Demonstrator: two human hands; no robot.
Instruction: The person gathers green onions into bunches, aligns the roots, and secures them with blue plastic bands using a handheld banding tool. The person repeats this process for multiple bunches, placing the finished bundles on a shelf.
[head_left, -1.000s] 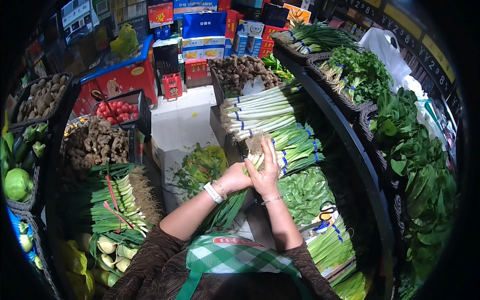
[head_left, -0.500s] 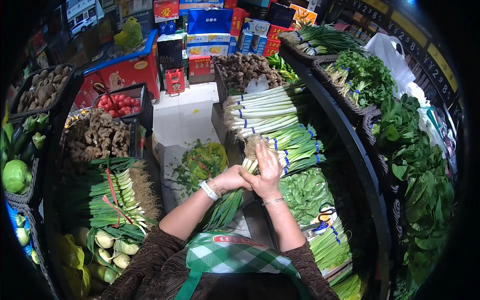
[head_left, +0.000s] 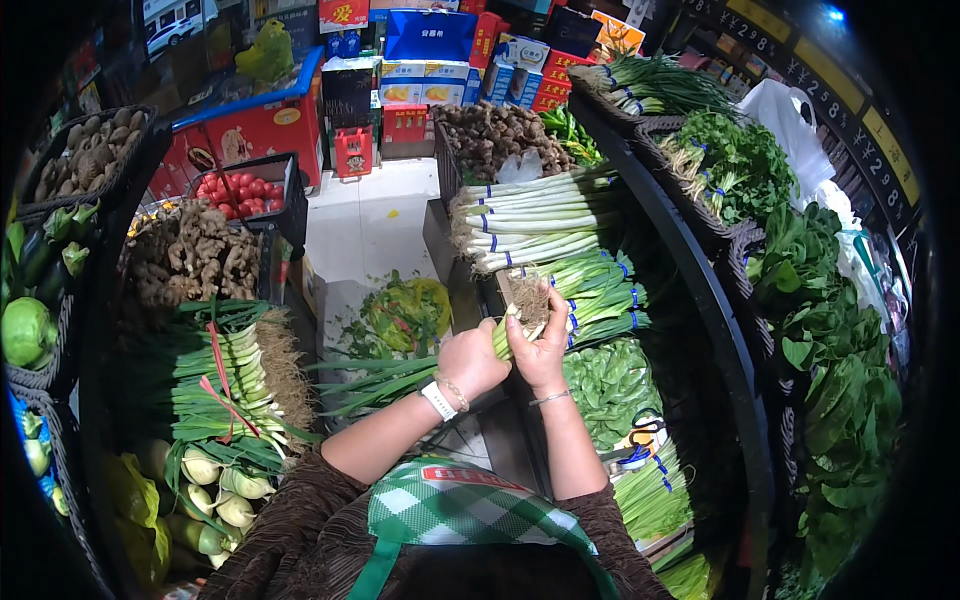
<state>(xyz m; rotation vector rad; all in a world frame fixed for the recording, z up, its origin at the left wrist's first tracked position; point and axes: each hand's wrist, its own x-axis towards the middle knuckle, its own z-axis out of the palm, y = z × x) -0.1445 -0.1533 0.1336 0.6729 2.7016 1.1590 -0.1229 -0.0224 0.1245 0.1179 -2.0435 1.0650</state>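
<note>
A bunch of scallions (head_left: 500,340) is in both my hands, its shaggy brown roots up and its long green leaves trailing left across my left forearm. My left hand (head_left: 473,362) is closed in a fist around the stems. Beside it my right hand (head_left: 541,352) grips the bunch just below the roots, thumb against the stalks. Just beyond my right hand lie green bunches (head_left: 600,285) tied with blue bands, and past them long white-stemmed bunches (head_left: 530,230), also banded.
Rooted scallions (head_left: 235,380) tied with red strips are piled at left, with ginger (head_left: 195,260) behind. Leafy scraps and a yellow bag (head_left: 428,310) sit on the floor between the displays. Scissors (head_left: 643,435) rest on greens at right. A dark shelf edge (head_left: 700,290) curves alongside.
The scallion bunch has turned: its leaves, which hung toward me, now sweep left. My right hand, earlier flat with fingers extended beside the roots, is now wrapped around the bunch.
</note>
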